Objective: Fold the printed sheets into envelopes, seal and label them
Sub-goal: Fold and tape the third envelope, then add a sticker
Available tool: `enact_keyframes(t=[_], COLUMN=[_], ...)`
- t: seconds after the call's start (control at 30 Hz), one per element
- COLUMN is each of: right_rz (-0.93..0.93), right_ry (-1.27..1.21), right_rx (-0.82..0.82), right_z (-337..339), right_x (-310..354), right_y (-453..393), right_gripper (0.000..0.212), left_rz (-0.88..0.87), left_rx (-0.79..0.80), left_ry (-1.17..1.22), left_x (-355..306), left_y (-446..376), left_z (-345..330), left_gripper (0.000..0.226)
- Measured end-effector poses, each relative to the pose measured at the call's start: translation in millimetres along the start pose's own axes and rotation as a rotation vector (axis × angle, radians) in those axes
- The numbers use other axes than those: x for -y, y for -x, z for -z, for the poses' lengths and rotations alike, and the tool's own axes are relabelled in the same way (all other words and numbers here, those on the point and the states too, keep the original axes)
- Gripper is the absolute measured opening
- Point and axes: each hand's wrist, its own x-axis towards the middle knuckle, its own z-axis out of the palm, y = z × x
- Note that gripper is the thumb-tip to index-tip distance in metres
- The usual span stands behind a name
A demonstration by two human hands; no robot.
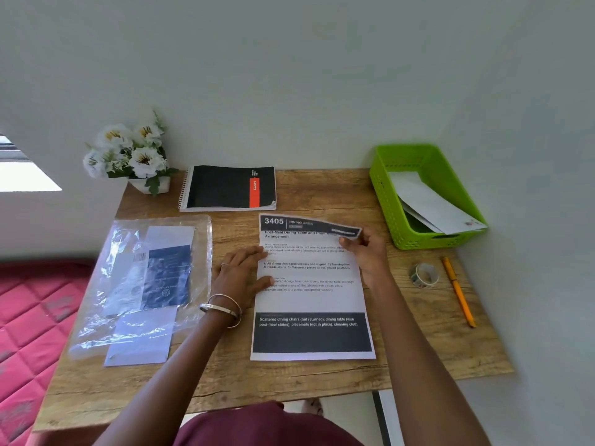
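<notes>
Two bare hands are on one white printed sheet (310, 304) with black bands and the number 3405 at its top. It lies flat on the brown wooden table (225, 375), right in front of the person.

The left hand (240, 273) lies flat with its fingers spread apart, holding nothing. Its fingertips press down on the left edge of the sheet. Silver bangles (222, 309) sit on that wrist and there is a ring on one finger.

The right hand (367, 252) pinches the top right corner of the sheet between thumb and fingers. That corner is lifted off the table and bent toward the person, so the top black band curls up.

Just left of the left hand lies a clear plastic bag (141, 284) with white envelopes and a dark blue card inside. One white envelope (141, 342) sticks out from under its near end.

Beyond the hands is a black spiral notebook (225, 188) with a red stripe. Further left of it stands a small white pot of white flowers (128, 156).

To the right of the right hand are a roll of patterned tape (424, 275) and an orange pen (457, 291), lying close together but apart. Past them, in the far right corner, a bright green plastic basket (386, 191) holds white envelopes (434, 204).
</notes>
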Motion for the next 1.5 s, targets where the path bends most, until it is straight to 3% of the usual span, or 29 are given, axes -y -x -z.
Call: enact_keyframes(t=[0.07, 0.2, 0.3, 0.37, 0.47, 0.57, 0.73, 0.87, 1.07, 1.27, 1.4, 1.5], right_rz=[0.06, 0.247, 0.409, 0.462, 0.397, 0.449, 0.559, 0.544, 0.386, 0.21, 0.22, 0.316], right_ry=[0.09, 0.234, 0.564, 0.782, 1.092, 1.18, 1.184, 1.327, 1.373, 1.473, 1.333, 1.125], right_rx=[-0.034, -0.063, -0.029, -0.002, -0.05, -0.098, 0.352, 0.491, 0.4, 0.209, 0.168, -0.054], right_z=[2, 12, 17, 17, 10, -11, -77, -101, -43, 20, 19, 14], right_x=[-5, -16, -26, -28, -17, -7, -6, -17, -21, -13, -8, -5], right_y=[2, 6, 6, 9, 26, 39, 49, 42, 32, 28, 31, 46], right_gripper=[0.026, 0.048, 0.053, 0.054, 0.056, 0.044, 0.045, 0.053, 0.056, 0.055, 0.055, 0.036], left_rz=[0.033, 0.094, 0.083, 0.031, -0.053, -0.073, -0.089, -0.055, -0.048, -0.037, -0.014, 0.003], left_rx=[-0.006, -0.02, -0.031, -0.003, 0.067, 0.098, 0.088, 0.096, 0.121, 0.119, 0.106, 0.06], left_ry=[-0.01, 0.034, 0.057, -0.036, -0.221, -0.23, -0.22, -0.262, -0.285, -0.285, -0.292, -0.278], left_x=[-2, -3, -3, -3, 0, 5, 7, 3, 3, 1, -1, -5], left_y=[0, 1, 3, 2, 0, 0, -1, 1, 0, 0, -1, 0], left_z=[0, -2, -3, -2, -3, -5, -5, -3, -3, -4, -8, -7], left_gripper=[0.062, 0.083, 0.095, 0.089, 0.057, 0.045, 0.047, 0.053, 0.046, 0.045, 0.045, 0.046])
